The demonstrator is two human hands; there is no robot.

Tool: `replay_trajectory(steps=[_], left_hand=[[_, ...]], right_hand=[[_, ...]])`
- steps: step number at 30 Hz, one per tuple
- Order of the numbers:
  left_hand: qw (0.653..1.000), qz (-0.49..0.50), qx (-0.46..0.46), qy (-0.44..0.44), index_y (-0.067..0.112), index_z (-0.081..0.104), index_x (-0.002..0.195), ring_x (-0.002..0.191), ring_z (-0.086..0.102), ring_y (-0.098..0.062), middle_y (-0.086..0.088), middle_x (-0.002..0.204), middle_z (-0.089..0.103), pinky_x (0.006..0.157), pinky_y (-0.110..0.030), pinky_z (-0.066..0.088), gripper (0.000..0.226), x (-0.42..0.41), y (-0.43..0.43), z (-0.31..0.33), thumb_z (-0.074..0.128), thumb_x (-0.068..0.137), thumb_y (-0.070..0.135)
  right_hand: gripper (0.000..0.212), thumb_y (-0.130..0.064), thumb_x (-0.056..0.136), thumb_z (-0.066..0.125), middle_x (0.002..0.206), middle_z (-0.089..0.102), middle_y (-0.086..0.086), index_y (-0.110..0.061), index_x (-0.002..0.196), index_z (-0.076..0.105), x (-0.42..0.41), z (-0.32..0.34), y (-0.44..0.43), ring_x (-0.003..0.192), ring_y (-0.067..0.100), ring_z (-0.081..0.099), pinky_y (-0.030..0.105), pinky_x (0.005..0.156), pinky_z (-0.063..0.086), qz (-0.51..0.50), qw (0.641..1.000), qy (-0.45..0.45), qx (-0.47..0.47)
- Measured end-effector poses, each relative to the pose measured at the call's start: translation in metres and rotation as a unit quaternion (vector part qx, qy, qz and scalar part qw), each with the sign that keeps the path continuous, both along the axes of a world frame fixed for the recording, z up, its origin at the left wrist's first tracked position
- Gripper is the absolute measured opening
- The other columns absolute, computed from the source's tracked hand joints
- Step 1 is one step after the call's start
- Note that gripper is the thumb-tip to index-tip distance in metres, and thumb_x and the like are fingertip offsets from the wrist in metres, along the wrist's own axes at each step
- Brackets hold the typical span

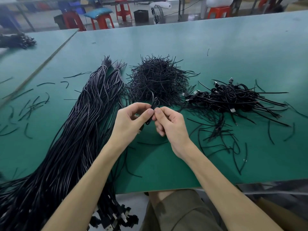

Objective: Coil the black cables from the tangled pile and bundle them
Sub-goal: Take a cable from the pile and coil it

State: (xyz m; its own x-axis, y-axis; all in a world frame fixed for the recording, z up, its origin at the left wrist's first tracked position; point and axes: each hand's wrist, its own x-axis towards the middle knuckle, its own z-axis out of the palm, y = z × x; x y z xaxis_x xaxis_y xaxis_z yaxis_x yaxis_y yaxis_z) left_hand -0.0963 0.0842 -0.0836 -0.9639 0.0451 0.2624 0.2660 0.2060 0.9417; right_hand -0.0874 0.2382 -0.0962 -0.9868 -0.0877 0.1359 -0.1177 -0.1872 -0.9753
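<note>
now: both hands meet at frame centre over the green tabletop (216,47). left hand (131,119) pinches a small coiled black cable (154,106) between thumb and forefinger; right hand (170,124) pinches the same coil from the other side, other fingers curled. at 12 o'clock from the hands, a mound of short black tie wires (156,80). at 2 o'clock, a heap of coiled black usb cables (233,97). from 11 round to 7 o'clock, a long sheaf of straight black cables (80,130), plugs hanging off the near edge. loose black wire scraps (33,104) at 9 and 4 o'clock.
</note>
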Motion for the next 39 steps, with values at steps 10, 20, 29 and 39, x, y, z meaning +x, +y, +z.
replay_trajectory(steps=[10,20,29,39], left_hand=[[0.997,-0.053,0.035,0.034,0.006,0.068,0.101,0.091,0.061,-0.023,-0.018,0.108,0.065,0.083,-0.050,0.045,0.015,-0.005,-0.006,-0.003,0.072,0.087,0.000],[0.996,0.014,0.090,-0.018,0.015,0.073,0.106,0.075,0.067,-0.016,-0.006,0.088,0.075,0.066,-0.029,0.054,0.009,-0.005,-0.003,-0.006,0.071,0.096,0.015],[0.997,-0.001,0.064,-0.035,0.016,0.077,0.096,0.053,0.059,-0.010,-0.004,0.074,0.073,0.043,-0.019,0.037,0.015,-0.004,-0.002,-0.007,0.082,0.088,0.027],[0.999,-0.011,0.047,-0.004,0.014,0.070,0.112,0.070,0.069,-0.016,-0.006,0.093,0.075,0.052,-0.022,0.047,0.017,-0.004,0.002,-0.005,0.071,0.097,0.023]], right_hand=[[0.025,-0.009,0.107,0.047,0.069,0.059,-0.006,-0.004,0.086,0.060,-0.001,-0.001,0.000,0.050,0.006,0.038,0.019,0.044,0.034,0.056,0.997,-0.013,-0.053],[0.023,-0.023,0.105,0.056,0.063,0.061,0.003,-0.011,0.089,0.067,-0.002,0.001,-0.007,0.051,0.015,0.052,0.026,0.053,0.046,-0.025,0.998,0.005,0.060],[0.040,-0.015,0.091,0.071,0.130,0.053,0.002,-0.017,0.130,0.058,0.012,0.015,0.000,0.119,0.025,0.047,0.035,0.098,0.041,-0.205,0.761,0.310,0.532],[0.025,-0.034,0.087,0.073,0.103,0.068,-0.006,-0.020,0.107,0.076,-0.005,0.029,0.053,0.105,0.024,0.047,0.034,0.085,0.024,-0.262,0.727,0.278,0.571]])
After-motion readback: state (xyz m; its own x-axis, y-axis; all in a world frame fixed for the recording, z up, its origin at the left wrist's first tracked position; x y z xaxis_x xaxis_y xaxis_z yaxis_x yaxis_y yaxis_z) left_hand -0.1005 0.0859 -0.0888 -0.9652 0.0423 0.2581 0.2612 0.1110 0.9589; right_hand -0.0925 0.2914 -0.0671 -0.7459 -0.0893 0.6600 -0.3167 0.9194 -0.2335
